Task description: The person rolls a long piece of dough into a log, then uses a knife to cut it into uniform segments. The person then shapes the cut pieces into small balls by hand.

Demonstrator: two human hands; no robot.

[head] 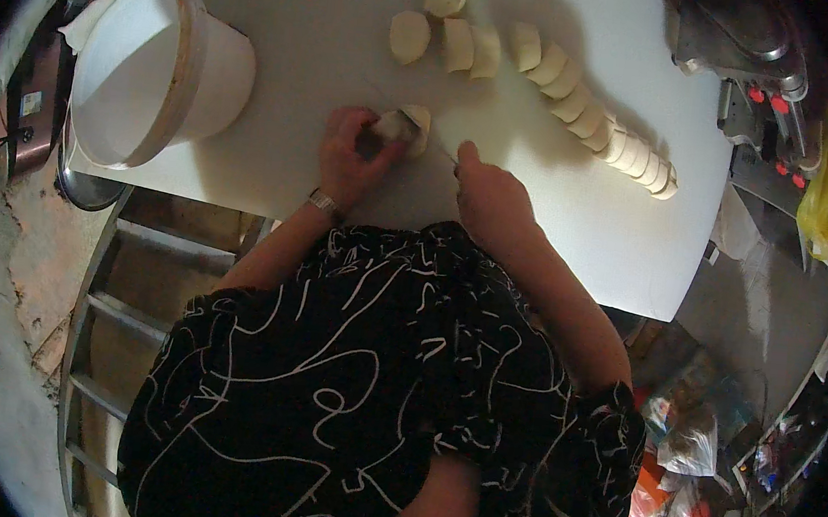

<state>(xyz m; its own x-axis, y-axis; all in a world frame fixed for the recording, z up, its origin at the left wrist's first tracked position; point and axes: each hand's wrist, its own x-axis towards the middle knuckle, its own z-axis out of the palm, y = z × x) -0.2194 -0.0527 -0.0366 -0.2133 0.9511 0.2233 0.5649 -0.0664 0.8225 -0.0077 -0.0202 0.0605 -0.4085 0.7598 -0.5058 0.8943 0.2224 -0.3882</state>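
My left hand, with a metal-band watch on its wrist, grips a small pale piece of what looks like dough on the white tabletop. My right hand is closed around the handle of a thin knife. The blade runs up and left across the dough; a cut portion sits on its right side. Beyond my hands lie several loose pieces. A long slanting row of cut slices extends to the right, its lower end still close-packed.
A large white plastic bucket stands at the table's left edge. At the upper right is a metal machine with red knobs, beside a yellow plastic bag. A metal ladder-like frame is below left. Plastic bags lie at lower right.
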